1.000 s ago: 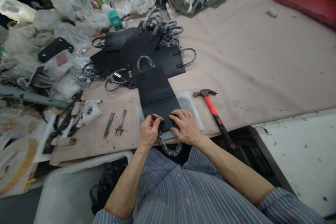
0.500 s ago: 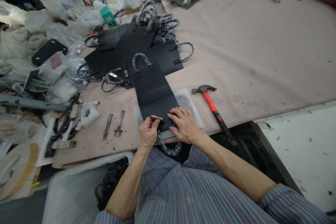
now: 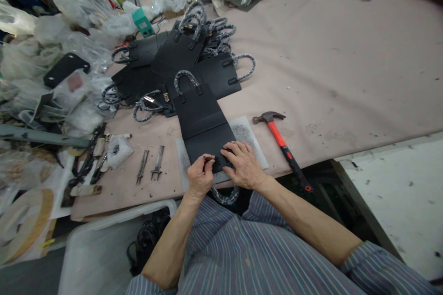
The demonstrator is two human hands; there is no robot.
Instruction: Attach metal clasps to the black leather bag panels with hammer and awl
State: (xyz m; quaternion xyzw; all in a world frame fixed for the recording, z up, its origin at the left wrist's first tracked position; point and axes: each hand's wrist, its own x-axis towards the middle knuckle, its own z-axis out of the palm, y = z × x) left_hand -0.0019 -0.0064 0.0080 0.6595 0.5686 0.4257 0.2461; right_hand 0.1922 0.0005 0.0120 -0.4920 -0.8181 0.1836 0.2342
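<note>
A black bag panel (image 3: 204,124) lies flat on a grey cutting mat (image 3: 247,136) at the table's near edge. Its wrapped handle (image 3: 226,196) hangs over the edge toward me. My left hand (image 3: 200,176) is closed in a pinch on a small thin tool (image 3: 208,159) whose tip rests on the panel near the handle's base. My right hand (image 3: 245,165) lies on the panel's lower edge with its fingers spread flat, pressing it down.
A red-handled hammer (image 3: 282,145) lies right of the mat. Two metal punches (image 3: 150,166) and more tools (image 3: 88,161) sit to the left. A pile of black panels with handles (image 3: 180,55) lies beyond. Plastic bags crowd the far left. A white bin (image 3: 100,249) stands below the table edge.
My left hand has shifted slightly right and down, bringing the small tool onto the panel close to my right fingers. My right hand has stayed put.
</note>
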